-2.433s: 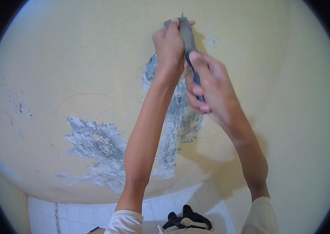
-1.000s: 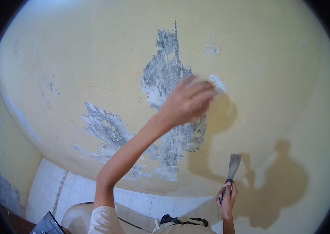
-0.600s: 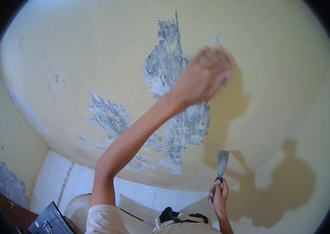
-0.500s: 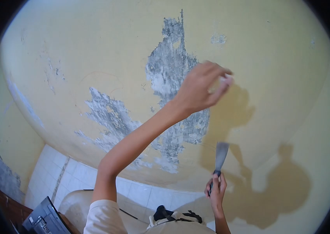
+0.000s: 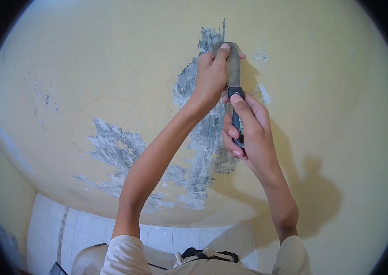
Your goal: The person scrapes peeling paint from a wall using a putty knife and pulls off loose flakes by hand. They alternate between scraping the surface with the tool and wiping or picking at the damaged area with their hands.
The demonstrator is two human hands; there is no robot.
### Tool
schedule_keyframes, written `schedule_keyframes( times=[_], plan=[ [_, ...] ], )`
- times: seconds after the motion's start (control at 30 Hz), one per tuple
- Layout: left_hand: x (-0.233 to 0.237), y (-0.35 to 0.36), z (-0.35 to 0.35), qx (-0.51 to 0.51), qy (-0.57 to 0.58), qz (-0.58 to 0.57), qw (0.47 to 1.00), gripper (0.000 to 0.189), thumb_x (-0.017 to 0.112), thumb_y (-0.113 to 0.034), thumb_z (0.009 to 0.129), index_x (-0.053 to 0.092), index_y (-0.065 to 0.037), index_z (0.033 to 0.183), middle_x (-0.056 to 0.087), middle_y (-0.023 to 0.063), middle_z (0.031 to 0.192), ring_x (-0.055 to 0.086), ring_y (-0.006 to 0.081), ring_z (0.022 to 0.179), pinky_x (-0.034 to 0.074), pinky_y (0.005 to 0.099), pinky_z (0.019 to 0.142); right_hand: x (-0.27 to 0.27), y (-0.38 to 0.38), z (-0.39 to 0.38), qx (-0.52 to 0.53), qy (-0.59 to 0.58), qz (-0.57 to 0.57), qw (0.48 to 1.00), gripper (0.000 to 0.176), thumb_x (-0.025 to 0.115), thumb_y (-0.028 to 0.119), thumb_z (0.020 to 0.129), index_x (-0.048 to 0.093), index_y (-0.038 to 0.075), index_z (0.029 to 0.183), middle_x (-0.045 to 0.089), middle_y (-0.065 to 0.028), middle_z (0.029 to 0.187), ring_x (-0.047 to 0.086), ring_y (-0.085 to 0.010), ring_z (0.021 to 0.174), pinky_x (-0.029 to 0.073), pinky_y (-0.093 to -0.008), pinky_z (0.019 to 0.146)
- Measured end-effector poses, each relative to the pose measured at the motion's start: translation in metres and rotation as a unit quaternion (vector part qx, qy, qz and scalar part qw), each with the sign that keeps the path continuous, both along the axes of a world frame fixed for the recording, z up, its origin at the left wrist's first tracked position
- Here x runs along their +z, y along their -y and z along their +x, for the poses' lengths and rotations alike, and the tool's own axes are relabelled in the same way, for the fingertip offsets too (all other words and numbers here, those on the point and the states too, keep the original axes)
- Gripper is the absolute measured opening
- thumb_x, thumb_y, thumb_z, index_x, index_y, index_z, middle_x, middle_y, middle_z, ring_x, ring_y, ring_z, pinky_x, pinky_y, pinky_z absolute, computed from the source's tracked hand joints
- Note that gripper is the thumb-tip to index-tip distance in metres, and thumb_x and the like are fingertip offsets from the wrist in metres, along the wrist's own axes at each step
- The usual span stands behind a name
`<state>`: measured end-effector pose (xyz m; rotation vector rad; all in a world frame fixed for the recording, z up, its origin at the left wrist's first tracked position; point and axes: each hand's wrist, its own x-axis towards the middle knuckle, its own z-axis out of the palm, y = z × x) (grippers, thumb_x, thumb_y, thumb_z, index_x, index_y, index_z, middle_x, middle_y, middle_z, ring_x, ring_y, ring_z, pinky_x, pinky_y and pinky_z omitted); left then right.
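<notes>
My right hand (image 5: 251, 123) is wrapped round the dark handle of a scraper (image 5: 234, 68), which points upward in front of the wall. The fingers of my left hand (image 5: 212, 75) grip the scraper's flat metal blade near its top edge, with the thumb on its face. Behind both hands is a tall grey patch (image 5: 205, 137) of bare wall where the yellow paint is gone. The blade and my hands hide part of that patch. Whether the blade touches the wall I cannot tell.
A second grey patch (image 5: 116, 144) spreads at the lower left of the yellow wall (image 5: 322, 82). Small pale marks lie right of the blade. White floor tiles (image 5: 159, 238) run along the wall's base. A rounded pale object (image 5: 88, 261) stands at the bottom left.
My right hand has risen with the scraper from low beside the wall. My left hand has moved left and up and now grips the blade. A pale mark right of the tall patch has come into view.
</notes>
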<state>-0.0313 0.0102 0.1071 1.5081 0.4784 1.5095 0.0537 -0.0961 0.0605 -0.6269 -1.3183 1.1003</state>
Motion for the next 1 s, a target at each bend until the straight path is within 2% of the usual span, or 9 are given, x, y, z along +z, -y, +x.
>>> schedule_keyframes(
  times=[0.17, 0.3, 0.4, 0.5, 0.57, 0.67, 0.7, 0.87, 1.0],
  plan=[
    [0.018, -0.009, -0.010, -0.039, -0.009, 0.042, 0.998, 0.041, 0.042, -0.031, 0.099, 0.071, -0.002, 0.094, 0.052, -0.0001, 0.064, 0.045, 0.0087, 0.050, 0.037, 0.0261, 0.045, 0.016, -0.001, -0.028, -0.069, -0.016, 0.010, 0.997, 0.027, 0.045, 0.031, 0.103, 0.051, 0.005, 0.106, 0.037, 0.0023, 0.055, 0.032, -0.0061, 0.033, 0.020, -0.0226, 0.032],
    [0.014, -0.008, -0.014, -0.086, 0.008, 0.019, 0.996, 0.041, 0.041, -0.030, 0.099, 0.071, -0.002, 0.095, 0.051, -0.0004, 0.064, 0.044, 0.0091, 0.051, 0.036, 0.0266, 0.046, 0.015, 0.006, -0.042, -0.113, -0.016, 0.004, 0.993, 0.026, 0.044, 0.030, 0.103, 0.052, 0.005, 0.105, 0.037, 0.0026, 0.056, 0.031, -0.0060, 0.033, 0.020, -0.0225, 0.032],
    [0.027, -0.017, -0.010, -0.095, 0.023, 0.070, 0.993, 0.042, 0.041, -0.030, 0.099, 0.071, -0.001, 0.096, 0.052, -0.0004, 0.065, 0.045, 0.0089, 0.052, 0.036, 0.0261, 0.046, 0.030, 0.002, -0.043, -0.139, 0.009, 0.005, 0.990, 0.027, 0.043, 0.028, 0.103, 0.048, 0.002, 0.100, 0.039, 0.0002, 0.056, 0.036, -0.0085, 0.035, 0.024, -0.0252, 0.034],
    [0.031, -0.015, -0.011, -0.127, 0.039, 0.065, 0.989, 0.042, 0.040, -0.029, 0.099, 0.071, 0.000, 0.096, 0.050, -0.0006, 0.063, 0.044, 0.0087, 0.050, 0.035, 0.0263, 0.044, 0.034, 0.004, -0.047, -0.136, -0.018, 0.032, 0.990, 0.026, 0.044, 0.029, 0.103, 0.048, 0.003, 0.100, 0.038, 0.0009, 0.057, 0.035, -0.0080, 0.036, 0.023, -0.0251, 0.034],
    [0.008, -0.017, -0.009, -0.113, 0.036, 0.033, 0.992, 0.044, 0.038, -0.029, 0.100, 0.070, 0.001, 0.096, 0.048, -0.0007, 0.059, 0.042, 0.0083, 0.046, 0.034, 0.0263, 0.041, 0.019, 0.012, -0.039, -0.101, 0.002, -0.039, 0.994, 0.026, 0.046, 0.030, 0.102, 0.049, 0.004, 0.101, 0.037, 0.0013, 0.057, 0.034, -0.0076, 0.037, 0.022, -0.0244, 0.035],
    [0.028, -0.012, -0.011, -0.104, 0.035, 0.071, 0.991, 0.045, 0.037, -0.029, 0.101, 0.070, 0.001, 0.095, 0.049, -0.0003, 0.059, 0.041, 0.0081, 0.044, 0.032, 0.0261, 0.039, 0.032, 0.007, -0.051, -0.165, -0.031, -0.021, 0.986, 0.024, 0.047, 0.031, 0.102, 0.052, 0.007, 0.104, 0.032, 0.0042, 0.055, 0.026, -0.0049, 0.032, 0.017, -0.0215, 0.031],
    [0.034, -0.012, -0.009, -0.153, 0.055, 0.029, 0.986, 0.045, 0.037, -0.029, 0.100, 0.070, 0.001, 0.095, 0.049, -0.0003, 0.060, 0.042, 0.0083, 0.045, 0.032, 0.0258, 0.038, 0.033, 0.008, -0.049, -0.172, -0.031, -0.023, 0.984, 0.024, 0.047, 0.031, 0.102, 0.052, 0.007, 0.104, 0.032, 0.0042, 0.055, 0.026, -0.0049, 0.032, 0.017, -0.0215, 0.031],
    [0.015, -0.013, 0.000, -0.133, 0.055, 0.034, 0.989, 0.043, 0.039, -0.028, 0.100, 0.070, 0.001, 0.095, 0.051, -0.0001, 0.062, 0.042, 0.0089, 0.045, 0.032, 0.0264, 0.039, 0.020, 0.016, -0.038, -0.138, -0.020, -0.046, 0.989, 0.024, 0.047, 0.032, 0.102, 0.052, 0.008, 0.103, 0.031, 0.0050, 0.055, 0.025, -0.0042, 0.032, 0.016, -0.0213, 0.031],
    [0.019, -0.011, 0.002, -0.163, 0.064, 0.021, 0.984, 0.043, 0.040, -0.027, 0.100, 0.071, 0.002, 0.095, 0.053, 0.0009, 0.064, 0.044, 0.0090, 0.048, 0.035, 0.0269, 0.041, 0.033, 0.019, -0.040, -0.174, -0.016, -0.040, 0.984, 0.024, 0.048, 0.032, 0.102, 0.051, 0.008, 0.103, 0.030, 0.0054, 0.054, 0.024, -0.0038, 0.033, 0.016, -0.0214, 0.032]
  ],
)
